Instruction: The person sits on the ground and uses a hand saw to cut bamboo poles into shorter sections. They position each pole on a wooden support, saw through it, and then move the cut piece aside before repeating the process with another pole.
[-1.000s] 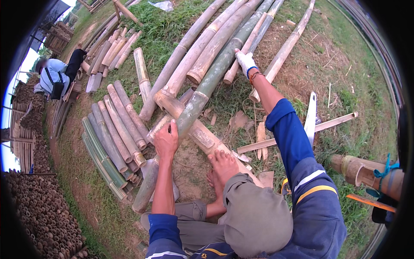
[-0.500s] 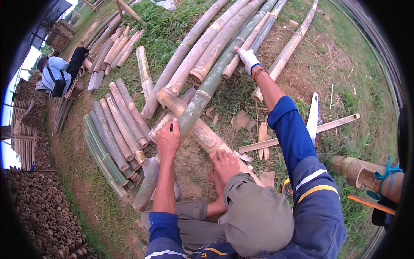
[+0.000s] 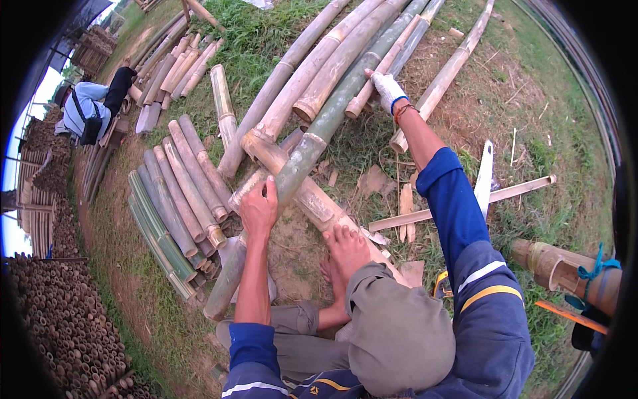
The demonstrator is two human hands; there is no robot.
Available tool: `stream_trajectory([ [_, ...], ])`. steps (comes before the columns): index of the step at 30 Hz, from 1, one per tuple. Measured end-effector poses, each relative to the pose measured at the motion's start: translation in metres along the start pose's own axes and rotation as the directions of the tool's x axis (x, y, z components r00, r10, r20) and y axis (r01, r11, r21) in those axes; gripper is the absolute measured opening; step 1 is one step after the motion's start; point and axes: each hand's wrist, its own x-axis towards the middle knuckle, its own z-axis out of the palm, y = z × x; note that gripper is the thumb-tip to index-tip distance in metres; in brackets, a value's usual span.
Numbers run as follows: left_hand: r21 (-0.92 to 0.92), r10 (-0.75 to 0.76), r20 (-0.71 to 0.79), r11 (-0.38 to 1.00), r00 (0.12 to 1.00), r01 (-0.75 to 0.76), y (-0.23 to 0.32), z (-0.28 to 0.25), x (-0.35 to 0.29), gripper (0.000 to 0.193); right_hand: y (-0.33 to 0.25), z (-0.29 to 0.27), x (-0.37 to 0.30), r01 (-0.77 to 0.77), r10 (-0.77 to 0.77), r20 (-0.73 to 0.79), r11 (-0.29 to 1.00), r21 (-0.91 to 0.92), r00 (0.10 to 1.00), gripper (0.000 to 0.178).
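Note:
A long green bamboo pole (image 3: 325, 123) slants from the upper middle down toward my left leg, lying across a thick notched bamboo log (image 3: 309, 193). My left hand (image 3: 258, 209) is wrapped round the green pole near the crossing, thumb up. Farther up, my right hand (image 3: 387, 92), in a white glove, reaches over a thinner tan bamboo pole (image 3: 361, 100) near its cut end and looks closed on it; most of its fingers are hidden. My bare foot (image 3: 349, 247) presses on the log.
Beside my right arm are a handsaw (image 3: 484, 176), a split bamboo strip (image 3: 465, 203) and a yellow-and-black tool (image 3: 442, 284). Cut bamboo pieces (image 3: 179, 199) lie at left. More long poles (image 3: 279, 80) lie ahead. A person (image 3: 86, 110) sits at far left, near stacked bamboo (image 3: 66, 326).
My right hand has moved slightly toward me, and the thin pole's cut end has shifted slightly nearer relative to its neighbours. My left hand stays in place on the green pole.

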Motion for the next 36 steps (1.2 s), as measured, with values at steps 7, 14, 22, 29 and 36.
stream_trajectory([
  [7,0.021,0.023,0.021,1.0,1.0,-0.024,0.009,0.003,0.001,0.054,-0.003,-0.016,0.011,-0.005,0.004,-0.014,1.0,-0.018,1.0,0.072],
  [14,0.034,0.002,0.006,0.999,1.0,-0.002,0.001,-0.003,-0.001,0.054,-0.002,-0.003,-0.004,-0.067,0.068,0.015,0.997,-0.039,0.998,0.076],
  [22,0.004,-0.017,-0.002,1.0,1.0,0.017,0.001,-0.004,-0.001,0.054,-0.001,0.0,-0.005,-0.03,0.03,0.048,1.0,0.006,0.998,0.075],
  [29,0.016,-0.008,-0.004,1.0,1.0,0.008,-0.001,-0.002,-0.002,0.055,0.002,-0.002,-0.002,-0.066,0.065,0.032,0.997,0.035,0.997,0.08],
  [36,-0.01,0.0,-0.014,1.0,1.0,0.0,0.0,-0.001,-0.002,0.053,0.004,-0.006,0.001,-0.087,0.085,0.039,0.995,0.039,0.996,0.077],
])
